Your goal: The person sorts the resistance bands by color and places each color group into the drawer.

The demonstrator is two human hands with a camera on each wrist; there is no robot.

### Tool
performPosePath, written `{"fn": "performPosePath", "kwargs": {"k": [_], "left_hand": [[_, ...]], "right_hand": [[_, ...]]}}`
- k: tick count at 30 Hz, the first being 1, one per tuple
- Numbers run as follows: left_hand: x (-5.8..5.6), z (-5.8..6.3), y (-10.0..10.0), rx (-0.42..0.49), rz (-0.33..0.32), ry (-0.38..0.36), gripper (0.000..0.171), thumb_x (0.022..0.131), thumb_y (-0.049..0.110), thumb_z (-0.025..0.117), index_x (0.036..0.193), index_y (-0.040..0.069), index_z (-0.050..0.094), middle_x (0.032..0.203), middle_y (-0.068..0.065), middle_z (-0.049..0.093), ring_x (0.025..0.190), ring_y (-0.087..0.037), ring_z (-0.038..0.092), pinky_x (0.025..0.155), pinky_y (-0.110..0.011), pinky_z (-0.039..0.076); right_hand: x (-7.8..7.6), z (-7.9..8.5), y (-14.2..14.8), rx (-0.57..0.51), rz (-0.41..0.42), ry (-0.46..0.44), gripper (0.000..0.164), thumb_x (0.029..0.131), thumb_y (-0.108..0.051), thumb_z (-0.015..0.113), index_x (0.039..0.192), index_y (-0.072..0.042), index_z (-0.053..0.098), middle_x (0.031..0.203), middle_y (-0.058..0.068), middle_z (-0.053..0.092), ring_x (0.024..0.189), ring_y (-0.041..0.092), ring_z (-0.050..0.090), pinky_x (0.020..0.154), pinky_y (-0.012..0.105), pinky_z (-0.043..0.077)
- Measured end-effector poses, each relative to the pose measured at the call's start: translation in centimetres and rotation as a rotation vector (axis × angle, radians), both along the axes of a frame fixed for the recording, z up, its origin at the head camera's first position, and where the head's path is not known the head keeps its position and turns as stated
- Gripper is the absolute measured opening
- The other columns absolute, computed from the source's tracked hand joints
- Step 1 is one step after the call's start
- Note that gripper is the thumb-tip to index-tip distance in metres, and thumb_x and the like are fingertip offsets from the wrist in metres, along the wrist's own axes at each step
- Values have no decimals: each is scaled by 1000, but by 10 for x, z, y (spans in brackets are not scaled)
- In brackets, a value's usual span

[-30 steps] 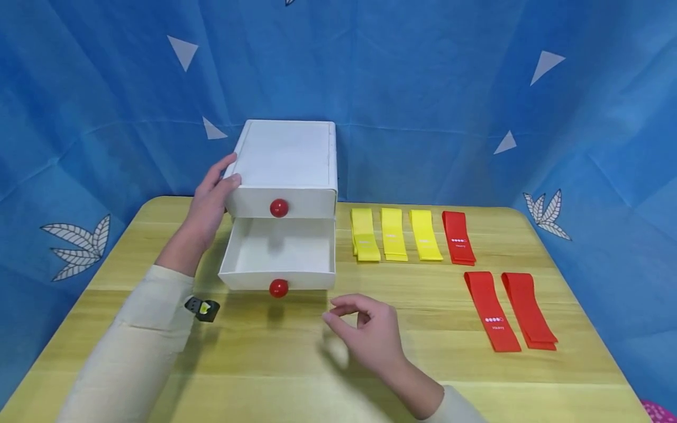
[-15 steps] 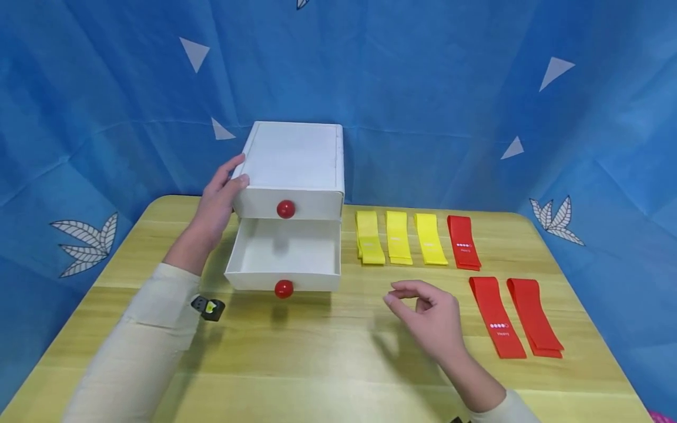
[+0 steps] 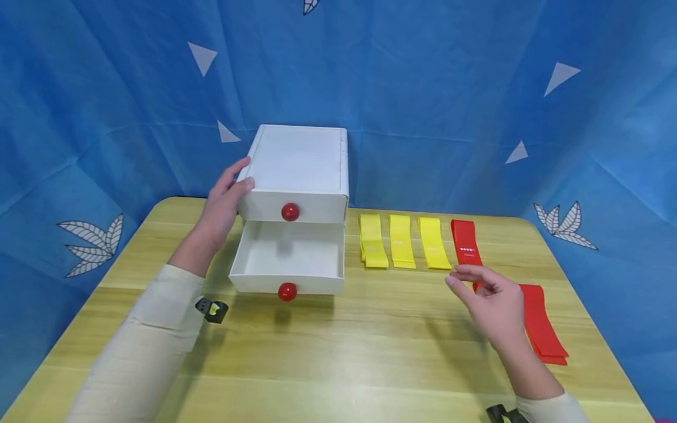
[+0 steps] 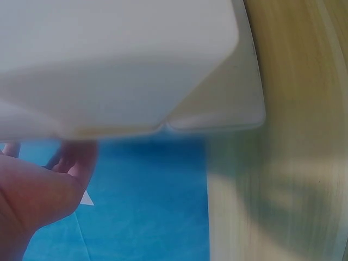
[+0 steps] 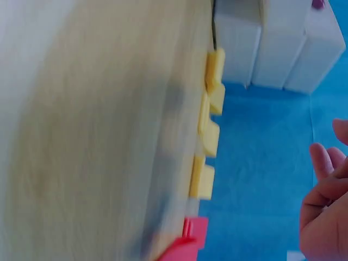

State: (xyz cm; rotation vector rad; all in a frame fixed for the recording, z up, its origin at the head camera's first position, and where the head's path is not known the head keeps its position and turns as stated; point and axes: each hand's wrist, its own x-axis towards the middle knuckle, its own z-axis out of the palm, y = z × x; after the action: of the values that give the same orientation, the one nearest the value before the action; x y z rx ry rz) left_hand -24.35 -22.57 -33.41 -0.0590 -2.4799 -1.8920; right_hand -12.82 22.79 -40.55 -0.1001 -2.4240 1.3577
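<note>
My left hand [image 3: 221,208] rests on the upper left edge of a white two-drawer cabinet [image 3: 301,158], thumb near the front corner. The lower drawer [image 3: 296,283] is pulled out; the upper one [image 3: 264,206] is in. My right hand [image 3: 499,305] hovers over the red folded resistance bands, fingers loosely bent, holding nothing visible. Beyond its fingertips lies one red band [image 3: 464,235]; another red band [image 3: 542,326] lies to its right. A third is almost wholly hidden under the hand. In the right wrist view, the hand [image 5: 329,212] is apart from the bands.
Several folded bands lie right of the cabinet, with three yellow bands [image 3: 402,241] in a row beside the red ones. Red ball knobs [image 3: 287,292] stick out from the drawer fronts. A blue curtain [image 3: 423,88] hangs behind the wooden table [image 3: 338,376].
My right hand has moved right, from in front of the open drawer to over the red bands. The left hand stays on the cabinet. The head view has shifted slightly.
</note>
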Motion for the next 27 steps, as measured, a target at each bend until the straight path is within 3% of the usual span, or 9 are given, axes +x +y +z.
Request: {"fn": "performPosePath", "kwargs": {"k": [6,9,13,19,27], "left_hand": [[-1,-2,0,-6,4,2,59,103,50,43,158,41,24,162,-2,21,142,-32,27,109,-63,28],[-1,-2,0,-5,7,2,59,103,51,43,158,41,24,162,-2,21,141,-32,28,109,-63,29],[-2,-2,0,-6,9,-7,59,103,52,43,158,41,24,162,-3,21,141,-32,29,109,-62,29],[0,-2,1,-15,12,-5,60,102,52,42,158,40,23,162,-3,20,141,-33,28,109,-63,28],[-1,-1,2,-24,15,-15,60,103,52,41,158,41,21,163,-1,17,143,-32,26,108,-64,28]], "right_hand": [[-8,-2,25,37,-51,-109,41,87,-38,79,119,-13,74,104,-7,72,47,21,47,47,27,42],[-13,-5,38,54,-58,-177,46,88,-43,76,124,-15,72,114,-2,70,78,19,60,61,20,48],[-19,-12,54,98,-54,-256,55,89,-48,72,131,-13,67,127,8,64,119,25,49,74,19,47],[-28,-23,74,98,-67,-337,62,90,-51,69,136,-9,63,135,14,56,122,34,44,65,19,52],[-44,-34,93,78,-28,-422,71,90,-51,70,144,-9,55,144,21,47,131,44,35,67,23,53]]}}
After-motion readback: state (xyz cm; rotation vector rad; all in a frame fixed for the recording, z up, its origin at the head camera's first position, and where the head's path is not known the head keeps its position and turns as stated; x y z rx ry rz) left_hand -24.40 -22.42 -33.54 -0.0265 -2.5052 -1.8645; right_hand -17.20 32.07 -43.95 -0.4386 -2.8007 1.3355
